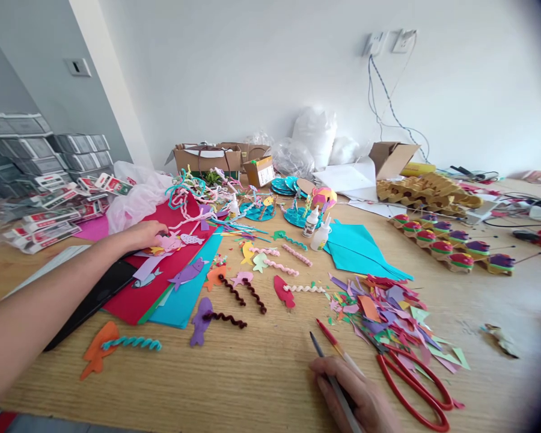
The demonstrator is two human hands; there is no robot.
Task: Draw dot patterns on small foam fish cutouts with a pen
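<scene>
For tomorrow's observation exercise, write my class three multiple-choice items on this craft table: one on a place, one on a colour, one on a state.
1. Where do the scissors lie?
A. On the teal paper
B. On the table beside the right hand
C. In a cardboard box

2. What colour are the scissors' handles?
A. Red
B. Black
C. Yellow

3. What is the left hand doing?
A. Holding a glue bottle
B. Hanging over the table edge
C. Resting on paper cut-outs on the red sheet

Answers:
1 B: they lie flat on the wooden table, at the edge of the scrap pile, right of that hand.
2 A: both handle loops are red.
3 C: its fingers lie on the small pink shapes, while the right hand holds two pencils.
</scene>
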